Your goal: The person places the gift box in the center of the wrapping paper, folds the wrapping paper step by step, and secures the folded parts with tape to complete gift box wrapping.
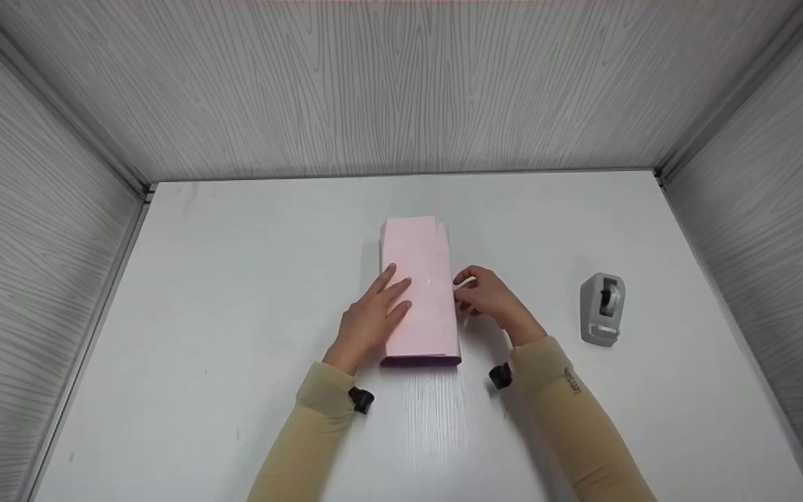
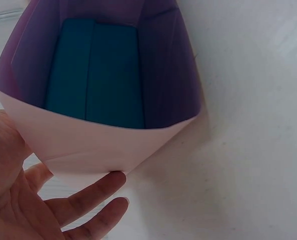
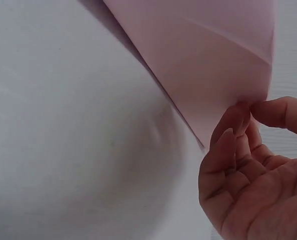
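A pink paper wrapper [image 1: 412,279], purple on its inner side, lies lengthwise on the table as a long packet. Through its unfolded end, the left wrist view shows a blue-green box [image 2: 113,75] inside. My left hand [image 1: 368,321] rests on the packet's top with fingers spread; two of its fingertips show near the paper in the left wrist view. At the packet's right side, my right hand [image 1: 488,296] has its thumb and index fingertips together against the paper [image 3: 218,65], seemingly pinching it. Its other fingers are bent. Whatever lies between those fingertips is too small to tell.
A grey tape dispenser [image 1: 602,310] with a roll of clear tape stands to the right of my right hand. The white table [image 1: 248,251] is bounded by grey wood-grain panels [image 1: 401,90] at the back and both sides.
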Demonstrator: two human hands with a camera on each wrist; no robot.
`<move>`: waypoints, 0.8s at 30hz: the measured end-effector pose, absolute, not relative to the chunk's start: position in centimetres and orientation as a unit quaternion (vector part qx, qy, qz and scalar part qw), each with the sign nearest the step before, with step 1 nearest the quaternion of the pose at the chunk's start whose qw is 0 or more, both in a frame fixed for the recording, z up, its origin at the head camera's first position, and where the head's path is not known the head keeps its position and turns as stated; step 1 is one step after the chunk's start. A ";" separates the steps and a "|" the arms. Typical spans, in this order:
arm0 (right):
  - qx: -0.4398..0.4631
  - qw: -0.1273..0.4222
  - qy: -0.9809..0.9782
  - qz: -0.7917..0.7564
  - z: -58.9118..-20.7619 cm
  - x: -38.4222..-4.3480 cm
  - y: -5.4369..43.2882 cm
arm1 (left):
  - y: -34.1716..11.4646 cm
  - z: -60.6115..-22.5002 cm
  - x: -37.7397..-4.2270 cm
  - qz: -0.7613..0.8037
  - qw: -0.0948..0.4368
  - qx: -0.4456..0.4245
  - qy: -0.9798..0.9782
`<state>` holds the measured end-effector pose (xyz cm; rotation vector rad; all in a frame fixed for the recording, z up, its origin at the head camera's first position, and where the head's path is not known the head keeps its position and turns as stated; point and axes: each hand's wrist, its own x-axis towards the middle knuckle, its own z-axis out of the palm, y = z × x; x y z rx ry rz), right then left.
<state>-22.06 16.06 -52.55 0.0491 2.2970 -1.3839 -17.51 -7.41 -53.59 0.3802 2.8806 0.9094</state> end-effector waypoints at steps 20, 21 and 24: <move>-0.088 0.140 0.840 -0.517 -53.2 -16.6 17.1 | -7.5 -54.0 -17.0 0.324 0.046 0.136 0.935; -0.097 0.133 0.847 -0.506 -53.2 -16.4 17.0 | -7.6 -54.0 -16.9 0.330 0.049 0.131 0.933; -0.108 0.119 0.866 -0.474 -53.2 -15.7 16.7 | -7.7 -53.8 -16.4 0.347 0.049 0.114 0.930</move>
